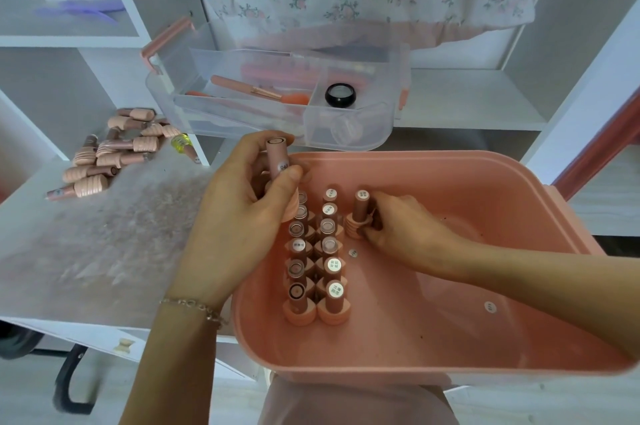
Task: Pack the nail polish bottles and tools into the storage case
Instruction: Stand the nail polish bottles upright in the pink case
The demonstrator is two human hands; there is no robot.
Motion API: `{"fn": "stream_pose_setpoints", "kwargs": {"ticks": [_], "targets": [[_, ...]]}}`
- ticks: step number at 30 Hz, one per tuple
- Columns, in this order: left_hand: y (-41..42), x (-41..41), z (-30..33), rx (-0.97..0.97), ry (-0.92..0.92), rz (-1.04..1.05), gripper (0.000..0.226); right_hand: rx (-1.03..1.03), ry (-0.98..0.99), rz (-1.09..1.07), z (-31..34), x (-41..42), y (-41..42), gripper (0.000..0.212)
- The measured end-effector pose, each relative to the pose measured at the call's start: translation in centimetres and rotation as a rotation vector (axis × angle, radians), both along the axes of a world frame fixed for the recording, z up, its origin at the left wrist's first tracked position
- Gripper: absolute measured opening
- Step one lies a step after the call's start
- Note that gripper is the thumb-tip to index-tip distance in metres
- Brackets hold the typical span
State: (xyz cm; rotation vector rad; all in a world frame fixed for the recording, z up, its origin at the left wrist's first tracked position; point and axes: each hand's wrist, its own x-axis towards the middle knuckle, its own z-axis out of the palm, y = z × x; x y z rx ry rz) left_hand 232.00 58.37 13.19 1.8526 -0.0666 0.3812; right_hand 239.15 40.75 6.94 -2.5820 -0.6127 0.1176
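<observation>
Left hand (pixel 239 213) grips a bottle (pixel 278 161) above the pink case's (pixel 450 313) far-left rim | right hand (pixel 401 227) pinches a standing bottle (pixel 360 213) inside, beside two bottle rows (pixel 315 258) | case's right half open | loose bottles (pixel 114 151) far left on worktop (pixel 86 251)

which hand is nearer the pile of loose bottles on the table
Left. The left hand, holding a bottle at the case's left edge, is nearer the pile; the right hand is inside the case, farther away.
</observation>
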Motion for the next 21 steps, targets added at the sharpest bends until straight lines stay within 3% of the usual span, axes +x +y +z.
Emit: {"fn": "stream_pose_setpoints", "kwargs": {"ticks": [21], "targets": [[-0.04, 0.01, 0.03, 0.000, -0.008, -0.020, 0.027, 0.033, -0.039, 0.002, -0.69, 0.19, 0.13, 0.016]]}}
